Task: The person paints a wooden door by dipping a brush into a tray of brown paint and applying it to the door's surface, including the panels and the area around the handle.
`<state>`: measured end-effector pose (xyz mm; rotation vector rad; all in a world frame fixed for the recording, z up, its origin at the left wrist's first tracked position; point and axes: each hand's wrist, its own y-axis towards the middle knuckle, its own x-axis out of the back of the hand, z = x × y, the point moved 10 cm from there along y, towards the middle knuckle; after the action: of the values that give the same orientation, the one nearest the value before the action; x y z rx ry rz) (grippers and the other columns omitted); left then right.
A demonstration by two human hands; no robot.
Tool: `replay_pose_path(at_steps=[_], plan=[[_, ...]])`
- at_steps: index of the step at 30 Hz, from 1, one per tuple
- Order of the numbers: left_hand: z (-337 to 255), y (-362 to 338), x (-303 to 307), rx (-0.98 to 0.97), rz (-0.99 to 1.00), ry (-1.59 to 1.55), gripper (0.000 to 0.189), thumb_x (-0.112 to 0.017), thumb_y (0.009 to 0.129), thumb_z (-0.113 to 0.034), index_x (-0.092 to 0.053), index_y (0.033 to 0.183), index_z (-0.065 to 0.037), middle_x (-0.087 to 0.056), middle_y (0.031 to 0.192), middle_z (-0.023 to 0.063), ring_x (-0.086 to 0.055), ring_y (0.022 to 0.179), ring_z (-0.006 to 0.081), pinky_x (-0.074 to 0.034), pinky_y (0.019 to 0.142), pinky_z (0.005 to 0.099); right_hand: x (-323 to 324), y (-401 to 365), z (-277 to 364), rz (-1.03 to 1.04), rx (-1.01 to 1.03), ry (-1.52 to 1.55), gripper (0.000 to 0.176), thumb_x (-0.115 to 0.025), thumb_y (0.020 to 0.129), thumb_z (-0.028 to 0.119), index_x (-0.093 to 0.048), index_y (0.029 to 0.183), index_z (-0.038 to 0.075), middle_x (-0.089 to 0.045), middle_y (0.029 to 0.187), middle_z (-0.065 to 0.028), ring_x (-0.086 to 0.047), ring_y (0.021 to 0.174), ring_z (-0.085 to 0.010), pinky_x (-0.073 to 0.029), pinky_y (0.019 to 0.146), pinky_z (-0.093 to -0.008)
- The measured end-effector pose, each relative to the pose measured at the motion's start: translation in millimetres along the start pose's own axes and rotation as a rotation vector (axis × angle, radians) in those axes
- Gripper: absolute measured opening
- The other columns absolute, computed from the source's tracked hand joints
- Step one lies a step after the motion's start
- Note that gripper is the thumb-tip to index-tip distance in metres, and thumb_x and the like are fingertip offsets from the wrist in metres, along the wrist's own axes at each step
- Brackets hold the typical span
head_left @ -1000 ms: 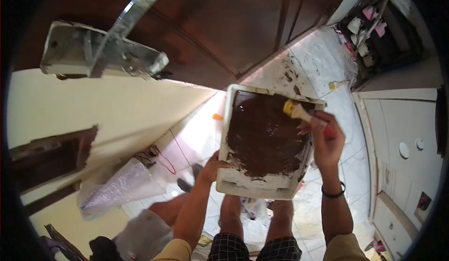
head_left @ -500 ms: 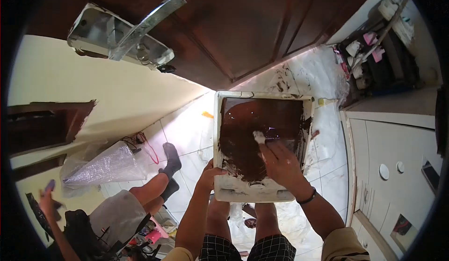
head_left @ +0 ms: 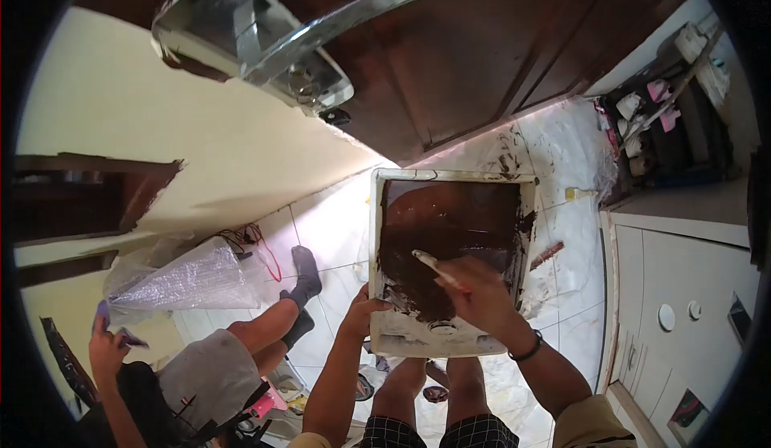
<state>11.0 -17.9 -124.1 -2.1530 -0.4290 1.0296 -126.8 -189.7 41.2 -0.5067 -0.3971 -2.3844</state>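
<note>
Right hand [head_left: 475,294] curled shut around the pale handle of a paintbrush [head_left: 430,261], fingers wrapped over it. Brush tip out beyond the knuckles, up and to the left of this hand, lying in the brown paint [head_left: 450,211]. Black wristband [head_left: 526,348] just behind the hand on the forearm.

Left hand [head_left: 363,307] just to the left of the right hand, clamped on the near left edge of the paint tray [head_left: 405,337], thumb over the rim, fingers hidden underneath. Tray held up off the floor, directly ahead of both hands and touching the left one. White rim smeared, well coated dark brown, wet sheen at the end further from the hands.

Beyond the tray, further from both hands: dark brown wooden door [head_left: 458,54], with a metal lever handle [head_left: 345,14] and its plate [head_left: 241,38] under clear film, well apart, up and to the left. Cream wall [head_left: 177,151] left of the left hand.

Below the hands: white tiled floor [head_left: 329,223], with brown smears on a plastic sheet [head_left: 554,143] ahead and to the right. Small brush [head_left: 580,194] lying on the floor, right of the right hand, well apart. White cabinet [head_left: 683,279] further right.

Left of the left hand, lower down: another person near the floor, foot in a grey sock [head_left: 301,283]. At the far left, that person's hand [head_left: 103,343] raised, something purple in it, too small to tell. Bubble wrap bundle [head_left: 181,281] and red wire [head_left: 265,251] beside the sock.
</note>
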Motion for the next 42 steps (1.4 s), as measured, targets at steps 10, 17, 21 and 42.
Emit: replay_pose_path(at_steps=[10,17,21,42], plan=[[11,20,53,-0.099,-0.008,-0.009,0.050,-0.062,0.065,0.001,-0.054,0.115,0.002,-0.065,0.102,0.0133,-0.065,0.090,0.0249,-0.053,0.081,0.0372,32,18,-34,-0.578,0.105,0.111,0.016,-0.060,0.085,0.000,-0.062,0.100,-0.006,-0.066,0.089,-0.0163,-0.066,0.080,-0.0235,-0.052,0.072,-0.0295],[27,28,96,-0.140,-0.034,-0.049,0.045,-0.061,0.065,-0.004,-0.057,0.109,0.004,-0.065,0.097,0.0154,-0.065,0.086,0.0265,-0.054,0.078,0.0375,4,71,-24,-0.631,0.548,-0.381,0.035,-0.065,0.080,-0.006,-0.061,0.114,-0.003,-0.061,0.111,-0.0204,-0.062,0.098,-0.0324,-0.052,0.082,-0.0354],[28,30,114,-0.156,-0.076,-0.094,0.048,-0.059,0.064,-0.002,-0.055,0.111,0.006,-0.065,0.097,0.0176,-0.066,0.085,0.0291,-0.054,0.078,0.0403,-7,84,-16,-0.691,0.744,-0.515,0.038,-0.064,0.080,-0.007,-0.058,0.118,-0.004,-0.058,0.112,-0.0221,-0.062,0.097,-0.0350,-0.052,0.079,-0.0386],[47,20,144,-0.143,-0.079,-0.112,0.068,-0.059,0.060,-0.001,-0.041,0.125,0.009,-0.059,0.110,0.0249,-0.062,0.096,0.0373,-0.053,0.084,0.0461,-46,131,-29,-0.653,1.071,-0.790,0.032,-0.060,0.084,0.007,-0.061,0.116,0.001,-0.060,0.112,-0.0162,-0.061,0.105,-0.0300,-0.053,0.088,-0.0399]])
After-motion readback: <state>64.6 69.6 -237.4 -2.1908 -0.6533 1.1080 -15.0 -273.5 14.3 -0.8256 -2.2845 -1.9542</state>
